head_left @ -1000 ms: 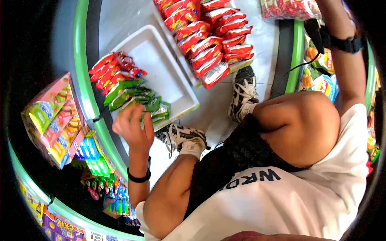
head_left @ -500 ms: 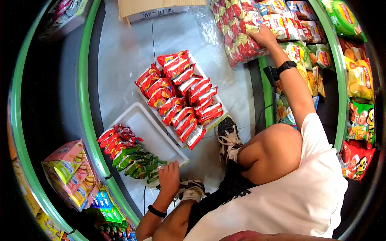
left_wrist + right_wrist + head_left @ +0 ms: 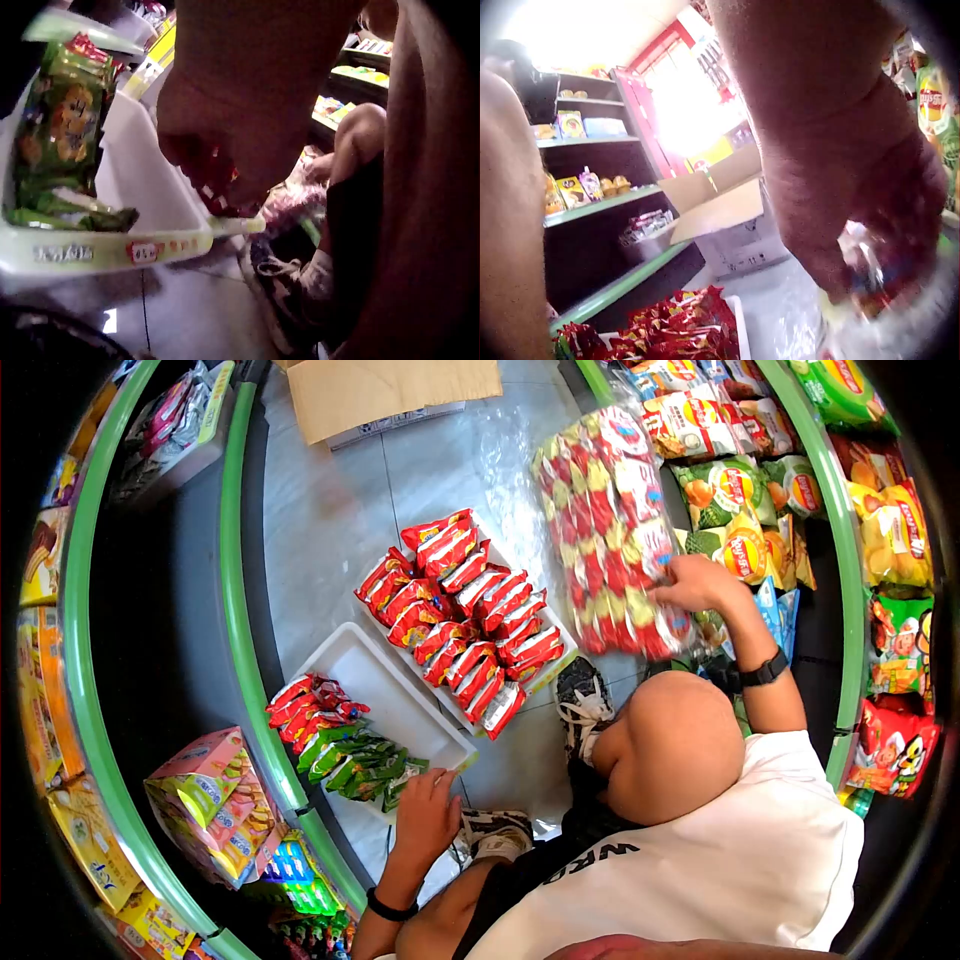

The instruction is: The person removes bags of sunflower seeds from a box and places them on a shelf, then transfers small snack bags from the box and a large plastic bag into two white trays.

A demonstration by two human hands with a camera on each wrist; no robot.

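Note:
In the head view my right hand (image 3: 702, 584) grips the right side of a large clear bag (image 3: 610, 530) of red and yellow-green packets, held above the floor. My left hand (image 3: 428, 812) is at the near edge of a white tray (image 3: 405, 685), its fingers by the green packets (image 3: 355, 762); whether it touches the tray I cannot tell. Red packets (image 3: 305, 705) lie behind the green ones. Beside it stands a second tray filled with two rows of red packets (image 3: 445, 650). The right wrist view shows my right hand (image 3: 855, 172) over the bag's plastic.
An open cardboard box (image 3: 390, 395) stands on the tiled floor at the back. Green-edged shelves run along both sides, with chip bags (image 3: 725, 490) at right and a pink display box (image 3: 215, 800) at left. A shoe (image 3: 583, 695) is close to the full tray.
My right hand has brought the clear bag off the right shelf edge, nearer to me and beside the full tray. My left hand stays near the tray's edge.

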